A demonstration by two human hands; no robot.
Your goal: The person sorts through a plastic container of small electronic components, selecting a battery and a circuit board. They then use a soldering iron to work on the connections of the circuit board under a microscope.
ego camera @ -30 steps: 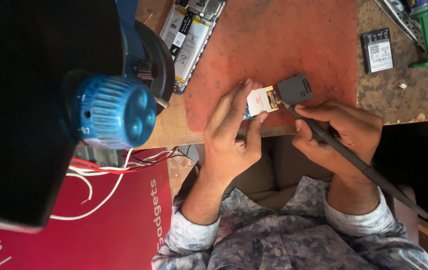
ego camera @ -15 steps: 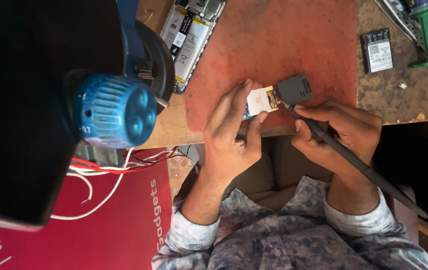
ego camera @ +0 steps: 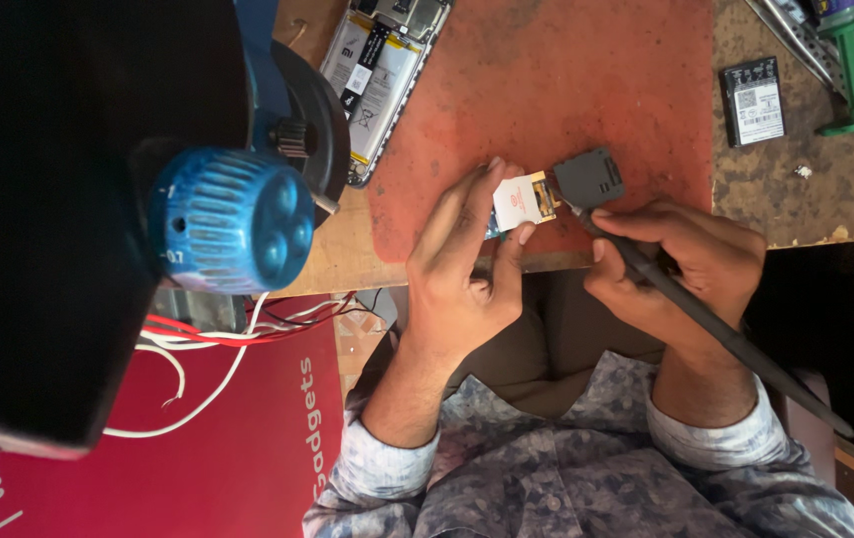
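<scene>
Soldering seems to be going on: left hand (ego camera: 467,289) fingers are pinching a small white part (ego camera: 519,201), right hand (ego camera: 691,269) fingers are gripping the black iron (ego camera: 706,324), whose tip next needs steady contact

We cannot see the lower part of the small white component (ego camera: 519,202), since our left hand (ego camera: 467,269) covers it; the tool's (ego camera: 706,324) tip is too fine to make out where it meets the dark grey block (ego camera: 588,177); the opened phone (ego camera: 379,70) and green-handled tool (ego camera: 851,70) run off the top edge; the black box (ego camera: 48,219) at the left is cropped and dark.
</scene>
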